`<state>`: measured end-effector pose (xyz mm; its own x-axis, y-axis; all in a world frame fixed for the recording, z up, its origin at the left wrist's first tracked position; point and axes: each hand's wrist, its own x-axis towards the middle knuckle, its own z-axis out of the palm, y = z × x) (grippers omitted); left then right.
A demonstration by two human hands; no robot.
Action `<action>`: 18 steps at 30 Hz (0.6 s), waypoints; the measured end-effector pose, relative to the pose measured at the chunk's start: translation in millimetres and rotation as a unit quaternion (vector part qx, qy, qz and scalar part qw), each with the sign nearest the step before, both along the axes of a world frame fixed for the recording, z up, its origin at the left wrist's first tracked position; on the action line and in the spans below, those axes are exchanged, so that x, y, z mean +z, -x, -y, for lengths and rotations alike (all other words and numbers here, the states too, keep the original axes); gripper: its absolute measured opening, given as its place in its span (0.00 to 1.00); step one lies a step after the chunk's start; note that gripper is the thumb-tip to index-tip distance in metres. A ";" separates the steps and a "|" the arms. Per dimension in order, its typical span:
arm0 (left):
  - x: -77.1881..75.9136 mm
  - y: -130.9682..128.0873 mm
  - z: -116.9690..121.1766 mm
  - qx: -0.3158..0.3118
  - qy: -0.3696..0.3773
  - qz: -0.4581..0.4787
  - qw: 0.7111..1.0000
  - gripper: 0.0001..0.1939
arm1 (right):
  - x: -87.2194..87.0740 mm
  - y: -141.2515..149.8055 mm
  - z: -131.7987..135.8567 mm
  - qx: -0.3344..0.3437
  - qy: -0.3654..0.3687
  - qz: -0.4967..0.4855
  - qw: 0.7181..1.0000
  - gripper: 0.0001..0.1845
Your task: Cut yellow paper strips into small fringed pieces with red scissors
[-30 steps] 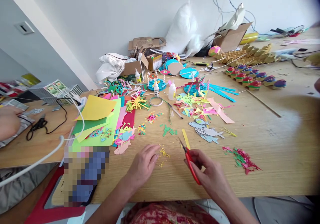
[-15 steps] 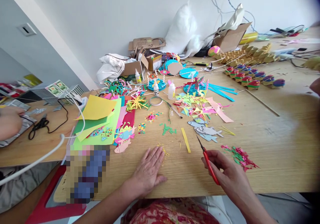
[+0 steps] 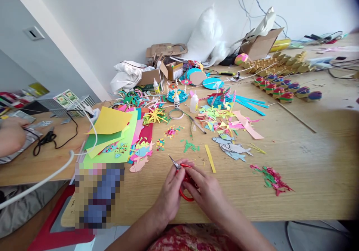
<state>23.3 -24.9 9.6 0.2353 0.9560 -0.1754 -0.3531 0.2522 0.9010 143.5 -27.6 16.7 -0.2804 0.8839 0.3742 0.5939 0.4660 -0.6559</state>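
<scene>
Both my hands meet at the near edge of the wooden table (image 3: 308,176). My right hand (image 3: 204,193) grips the red-handled scissors (image 3: 182,172), whose blades point up and to the left. My left hand (image 3: 171,189) is curled against the scissors from the left, its fingers touching the handles. A yellow paper strip (image 3: 209,158) lies just beyond my hands. Grey paper fish (image 3: 232,148) lie further right of the strip.
Stacked coloured paper sheets (image 3: 112,131) lie at the left, glue bottles (image 3: 193,102) and paper cut-outs in the middle, pink and green scraps (image 3: 270,178) at the right. Boxes and bags stand at the back wall. Another person's hand (image 3: 11,135) rests at the far left by a black cable.
My right hand swung the scissors from the right to the middle, in front of me. My left hand lifted off the table and closed onto the scissors.
</scene>
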 end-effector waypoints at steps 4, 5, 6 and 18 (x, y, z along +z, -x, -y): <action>2.2 13.7 -11.0 0.074 0.030 0.045 0.996 0.13 | -3.9 -7.9 4.4 0.013 -0.051 0.035 0.998 0.14; 3.9 20.2 -15.1 0.085 0.032 0.053 0.994 0.12 | -8.3 -16.2 5.4 -0.013 -0.074 0.049 0.996 0.14; 5.9 26.9 -19.1 0.088 0.032 0.061 0.994 0.11 | -14.0 -26.0 6.2 -0.036 -0.083 0.072 0.993 0.14; 26.0 4.5 -21.7 0.005 -0.169 -0.101 0.980 0.12 | 0.9 -38.6 15.4 -0.085 -0.031 -0.036 0.995 0.08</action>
